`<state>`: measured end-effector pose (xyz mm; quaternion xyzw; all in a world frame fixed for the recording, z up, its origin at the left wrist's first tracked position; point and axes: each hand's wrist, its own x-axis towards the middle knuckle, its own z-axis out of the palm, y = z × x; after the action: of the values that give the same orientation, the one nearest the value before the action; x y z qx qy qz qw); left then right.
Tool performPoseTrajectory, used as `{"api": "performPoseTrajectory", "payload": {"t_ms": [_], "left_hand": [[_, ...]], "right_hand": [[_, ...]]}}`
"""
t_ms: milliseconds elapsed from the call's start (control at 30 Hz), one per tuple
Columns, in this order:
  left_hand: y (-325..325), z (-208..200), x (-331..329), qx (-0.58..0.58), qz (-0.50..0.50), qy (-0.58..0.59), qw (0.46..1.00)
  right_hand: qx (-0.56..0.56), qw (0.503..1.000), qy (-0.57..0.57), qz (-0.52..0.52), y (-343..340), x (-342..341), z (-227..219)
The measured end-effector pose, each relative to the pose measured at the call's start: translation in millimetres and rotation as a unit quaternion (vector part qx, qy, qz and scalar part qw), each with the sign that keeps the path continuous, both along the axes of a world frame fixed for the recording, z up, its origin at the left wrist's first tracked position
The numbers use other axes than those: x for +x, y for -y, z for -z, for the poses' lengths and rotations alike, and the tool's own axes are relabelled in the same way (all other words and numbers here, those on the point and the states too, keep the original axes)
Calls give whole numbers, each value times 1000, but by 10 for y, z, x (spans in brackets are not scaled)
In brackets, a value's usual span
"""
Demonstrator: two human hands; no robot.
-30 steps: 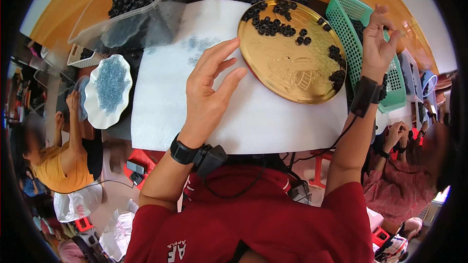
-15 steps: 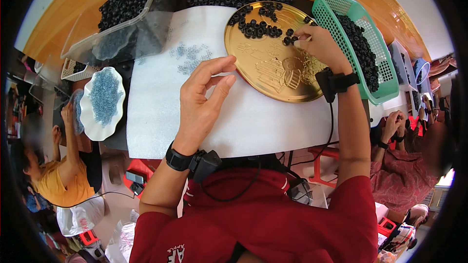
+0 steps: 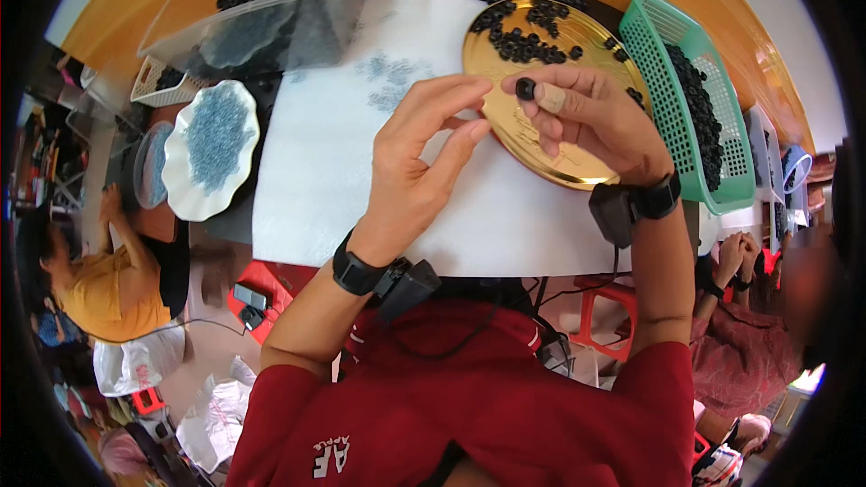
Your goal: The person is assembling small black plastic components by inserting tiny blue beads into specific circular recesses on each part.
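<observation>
While pinched in the right hand (image 3: 591,117) grip, a small black ring (image 3: 525,88), round and glossy; left hand (image 3: 417,162) open-fingered, empty.

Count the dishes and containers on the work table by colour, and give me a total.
Gold round tray: 1
Green mesh basket: 1
White scalloped dish: 1
Clear plastic tub: 1
Total: 4
The right hand pinches one black ring over the tray.

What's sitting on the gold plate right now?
Small black rings are piled on the gold plate's far side. The right hand, pinching one ring, covers its middle.
</observation>
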<state>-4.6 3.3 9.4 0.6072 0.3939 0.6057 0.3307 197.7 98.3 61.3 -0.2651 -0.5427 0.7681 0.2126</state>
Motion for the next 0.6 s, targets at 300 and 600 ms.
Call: {"api": "performPoseTrajectory", "payload": {"t_ms": [300,600], "left_hand": [[58,-13,-53,79,-51,34,995],[291,-25,-196,76,-140,-7,987]], "right_hand": [[-130,986,-94,-43,217,-429,108],[-53,998,-11,-29,493,-670,141]]}}
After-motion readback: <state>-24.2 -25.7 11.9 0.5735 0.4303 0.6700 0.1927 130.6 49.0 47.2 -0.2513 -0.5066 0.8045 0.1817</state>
